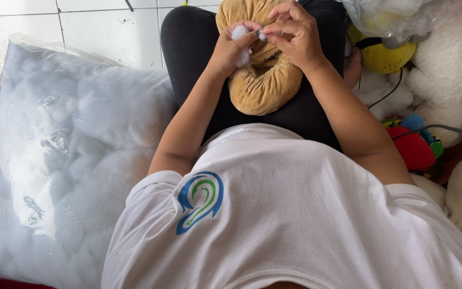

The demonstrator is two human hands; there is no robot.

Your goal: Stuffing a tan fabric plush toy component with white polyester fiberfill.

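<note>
Hands over lap: left hand pinches white stuffing tuft, right hand grips a thin tool, hard to make out. Both rest on tan plush piece lying on black-clad thighs. Big clear plastic bag of white fibrefill on the person's left; plush toys on the right.

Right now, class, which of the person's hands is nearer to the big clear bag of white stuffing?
The left hand. It rests on the tan plush piece nearest the bag of stuffing; the right hand is farther over.
</note>
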